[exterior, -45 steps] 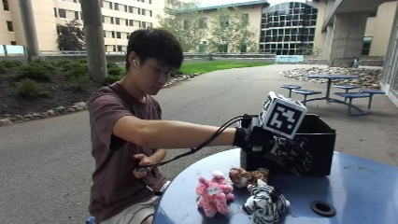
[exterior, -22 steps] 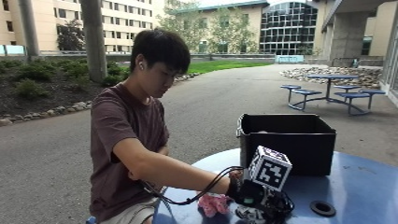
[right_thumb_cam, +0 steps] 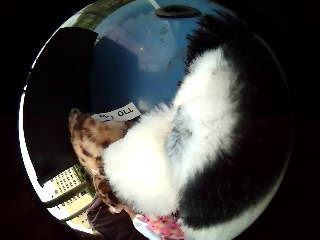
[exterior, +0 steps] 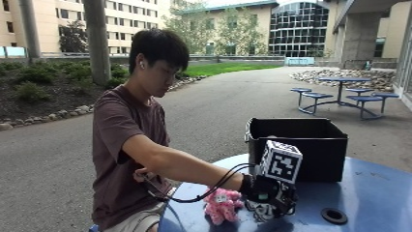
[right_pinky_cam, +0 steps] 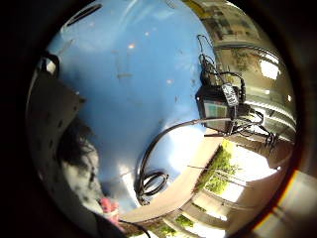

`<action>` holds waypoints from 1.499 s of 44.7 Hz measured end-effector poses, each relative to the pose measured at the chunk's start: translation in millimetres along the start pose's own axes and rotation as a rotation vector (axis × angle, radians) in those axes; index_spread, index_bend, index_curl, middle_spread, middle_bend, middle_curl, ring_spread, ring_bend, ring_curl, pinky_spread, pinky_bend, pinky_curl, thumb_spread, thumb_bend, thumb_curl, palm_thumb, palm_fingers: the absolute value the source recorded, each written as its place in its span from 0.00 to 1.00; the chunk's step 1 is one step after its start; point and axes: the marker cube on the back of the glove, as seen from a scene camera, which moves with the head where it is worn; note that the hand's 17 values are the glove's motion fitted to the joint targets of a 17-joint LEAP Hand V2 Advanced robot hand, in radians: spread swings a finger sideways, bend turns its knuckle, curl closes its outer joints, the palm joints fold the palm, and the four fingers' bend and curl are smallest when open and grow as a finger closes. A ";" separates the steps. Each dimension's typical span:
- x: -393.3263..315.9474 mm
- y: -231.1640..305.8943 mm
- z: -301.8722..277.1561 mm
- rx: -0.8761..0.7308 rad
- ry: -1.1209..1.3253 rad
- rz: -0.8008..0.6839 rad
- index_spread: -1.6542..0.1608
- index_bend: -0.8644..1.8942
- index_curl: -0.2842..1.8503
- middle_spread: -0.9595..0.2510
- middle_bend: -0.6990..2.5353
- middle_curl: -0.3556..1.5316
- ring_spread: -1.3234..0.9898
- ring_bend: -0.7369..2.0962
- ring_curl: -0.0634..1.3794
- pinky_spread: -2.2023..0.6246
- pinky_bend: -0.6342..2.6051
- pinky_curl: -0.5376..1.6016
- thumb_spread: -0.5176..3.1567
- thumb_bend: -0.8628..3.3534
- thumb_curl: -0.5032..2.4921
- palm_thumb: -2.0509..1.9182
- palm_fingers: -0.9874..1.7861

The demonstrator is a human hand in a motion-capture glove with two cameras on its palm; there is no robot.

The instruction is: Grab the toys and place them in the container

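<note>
My gloved right hand [exterior: 270, 195] is down at the table's front edge, on top of a black-and-white plush toy [right_thumb_cam: 165, 165] and gripping it. Its fur fills the thumb side palm view, and only a striped bit [exterior: 260, 213] shows under the glove in the outside view. A pink plush toy [exterior: 222, 205] stands just beside the hand. A leopard-spotted toy [right_thumb_cam: 90, 135] with a white tag lies against the black-and-white one; the hand hides it in the outside view. The black container [exterior: 299, 145] stands open behind the hand.
The round blue table [exterior: 367, 193] has a dark hole [exterior: 333, 215] near its front, right of the hand. A small device [right_pinky_cam: 215, 106] with cables lies on the table's far side. The person's bare hand [exterior: 145, 175] stays near their lap.
The hand came away from the container and dropped onto the toys at the table's front. Over the last half second it has stayed there on the black-and-white toy.
</note>
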 end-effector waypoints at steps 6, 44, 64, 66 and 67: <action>-1.0 8.5 -47.0 0.061 -0.080 0.025 0.81 0.65 0.27 0.61 0.59 0.51 0.43 0.70 0.37 0.63 0.46 0.44 0.49 0.30 0.41 0.73 0.77; -251.0 -16.3 -298.8 0.346 0.025 -0.290 0.72 0.52 0.26 0.58 0.58 0.59 0.43 0.73 0.42 0.65 0.53 0.48 0.30 0.22 0.50 0.67 0.68; -379.5 -65.9 -271.3 0.157 0.033 -0.342 0.71 0.46 0.28 0.55 0.55 0.61 0.43 0.73 0.43 0.65 0.56 0.49 0.29 0.21 0.53 0.67 0.64; -383.3 -66.8 -267.7 0.083 0.054 -0.339 0.73 0.42 0.27 0.53 0.51 0.59 0.43 0.74 0.43 0.65 0.58 0.49 0.31 0.21 0.52 0.66 0.57; -385.1 -67.0 -266.5 0.055 0.065 -0.338 0.74 0.39 0.27 0.52 0.49 0.59 0.43 0.75 0.44 0.65 0.59 0.50 0.33 0.20 0.51 0.64 0.54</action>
